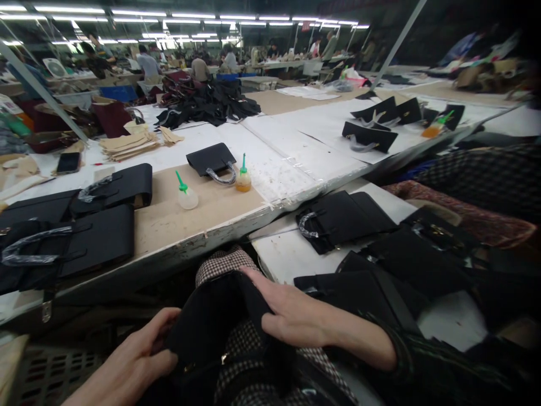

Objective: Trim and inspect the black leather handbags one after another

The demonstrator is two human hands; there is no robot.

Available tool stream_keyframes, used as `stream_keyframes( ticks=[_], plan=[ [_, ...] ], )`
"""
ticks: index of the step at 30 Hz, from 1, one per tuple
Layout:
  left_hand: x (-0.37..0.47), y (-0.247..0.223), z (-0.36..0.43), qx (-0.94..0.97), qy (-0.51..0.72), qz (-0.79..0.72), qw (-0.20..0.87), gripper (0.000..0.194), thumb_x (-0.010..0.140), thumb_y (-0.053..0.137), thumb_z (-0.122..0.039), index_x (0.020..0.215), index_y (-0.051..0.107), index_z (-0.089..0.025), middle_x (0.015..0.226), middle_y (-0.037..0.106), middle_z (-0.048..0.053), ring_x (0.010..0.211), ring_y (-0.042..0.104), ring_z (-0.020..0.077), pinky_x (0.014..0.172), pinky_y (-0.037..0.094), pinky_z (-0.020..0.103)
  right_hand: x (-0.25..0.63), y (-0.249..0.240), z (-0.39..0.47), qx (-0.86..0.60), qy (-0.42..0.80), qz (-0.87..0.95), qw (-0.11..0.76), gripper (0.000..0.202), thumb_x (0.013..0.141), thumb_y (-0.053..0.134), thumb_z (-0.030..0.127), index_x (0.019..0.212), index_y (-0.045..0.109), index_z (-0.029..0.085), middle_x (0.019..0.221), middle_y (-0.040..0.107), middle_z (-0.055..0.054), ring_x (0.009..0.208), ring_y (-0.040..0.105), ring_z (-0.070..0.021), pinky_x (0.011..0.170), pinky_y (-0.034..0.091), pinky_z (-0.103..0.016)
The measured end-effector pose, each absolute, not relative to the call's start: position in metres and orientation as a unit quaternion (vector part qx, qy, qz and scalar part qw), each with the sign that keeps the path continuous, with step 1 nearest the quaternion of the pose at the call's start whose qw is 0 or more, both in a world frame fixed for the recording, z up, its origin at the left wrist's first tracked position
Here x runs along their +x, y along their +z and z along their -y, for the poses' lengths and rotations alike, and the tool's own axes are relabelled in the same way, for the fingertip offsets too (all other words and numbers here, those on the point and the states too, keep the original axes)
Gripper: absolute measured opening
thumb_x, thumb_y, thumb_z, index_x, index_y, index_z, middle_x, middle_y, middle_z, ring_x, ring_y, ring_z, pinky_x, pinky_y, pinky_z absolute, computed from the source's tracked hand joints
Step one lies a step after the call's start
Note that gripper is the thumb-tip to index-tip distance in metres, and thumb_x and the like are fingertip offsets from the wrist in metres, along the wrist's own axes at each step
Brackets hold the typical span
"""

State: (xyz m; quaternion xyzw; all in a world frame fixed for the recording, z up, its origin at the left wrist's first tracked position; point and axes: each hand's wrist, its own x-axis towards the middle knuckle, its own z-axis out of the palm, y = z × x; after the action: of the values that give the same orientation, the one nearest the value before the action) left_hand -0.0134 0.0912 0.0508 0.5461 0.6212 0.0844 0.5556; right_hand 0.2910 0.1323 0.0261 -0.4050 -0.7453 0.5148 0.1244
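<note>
A black handbag rests on my lap over checkered cloth. My left hand grips its left side, thumb and fingers closed on the black material. On the opposite side, my right hand holds the upper edge, with the index finger stretched along it and the thumb bent against the panel. Small metal fittings show low on the bag. Its lower part runs out of the picture.
Black handbags with plastic-wrapped handles lie on the table at left and on the white surface at right. Two glue bottles, one clear and one amber, stand near a black panel. A plastic crate sits lower left.
</note>
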Motion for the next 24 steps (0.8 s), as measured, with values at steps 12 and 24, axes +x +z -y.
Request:
stream_keyframes(
  ticks=[12,24],
  plan=[
    [0.011,-0.016,-0.144,0.623,0.203,-0.622,0.429,0.019,0.081,0.062,-0.031,0.097,0.056,-0.022,0.106,0.07,0.004,0.09,0.067,0.0205,0.075,0.05,0.027,0.256,-0.023,-0.177,-0.47,0.486,0.702,0.222,0.036,0.077,0.065,0.021,0.112,0.055,0.021,0.098,0.064,-0.002,0.088,0.059,-0.0182,0.078,0.047,-0.03],
    [0.012,-0.019,-0.155,0.659,0.159,-0.636,0.368,0.02,0.087,0.059,-0.04,0.099,0.061,-0.024,0.092,0.073,-0.001,0.083,0.068,0.0185,0.074,0.05,0.025,0.234,-0.034,-0.218,-0.418,0.464,0.765,0.159,0.016,0.082,0.065,0.021,0.092,0.077,0.022,0.078,0.074,0.003,0.075,0.064,-0.0152,0.068,0.043,-0.024]
  ],
)
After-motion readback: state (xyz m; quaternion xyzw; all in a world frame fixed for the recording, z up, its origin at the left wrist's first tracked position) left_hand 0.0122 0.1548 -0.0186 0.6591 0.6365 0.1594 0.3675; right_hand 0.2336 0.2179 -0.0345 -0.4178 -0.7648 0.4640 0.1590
